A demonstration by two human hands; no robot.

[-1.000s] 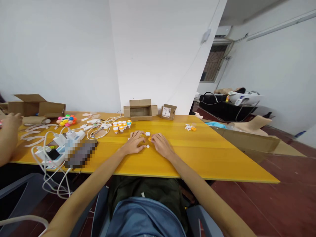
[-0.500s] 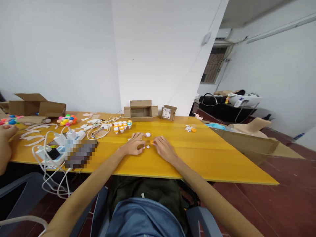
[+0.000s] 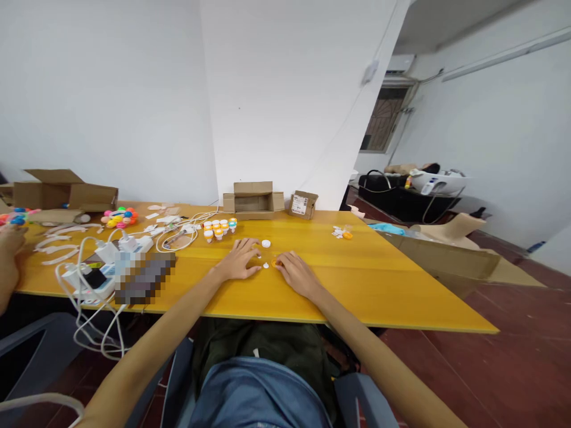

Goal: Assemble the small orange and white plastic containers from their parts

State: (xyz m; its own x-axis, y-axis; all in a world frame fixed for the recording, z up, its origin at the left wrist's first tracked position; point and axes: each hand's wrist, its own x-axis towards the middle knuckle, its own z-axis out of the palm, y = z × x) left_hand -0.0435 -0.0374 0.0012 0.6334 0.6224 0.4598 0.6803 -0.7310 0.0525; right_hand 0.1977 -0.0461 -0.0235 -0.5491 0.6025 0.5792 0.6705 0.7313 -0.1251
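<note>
My left hand rests low over the table with its fingers spread, and a small white piece shows by its fingertips. My right hand has its fingers curled onto an orange ring on the tabletop; part of the ring is hidden under them. Between the two hands lies a small white plastic part with a pointed top. Just beyond them sits a round white cap-like piece. Several white and orange capped pieces, one with a blue ring, stand grouped behind my left hand.
Small cardboard boxes stand against the wall. Loose white and orange parts lie to the right. On the left are a power strip with cables, a blurred dark object, colourful balls and another person's hand.
My left hand's fingers have spread and shifted slightly, uncovering the small white piece. My right hand stays at the orange ring. The view has moved a little.
</note>
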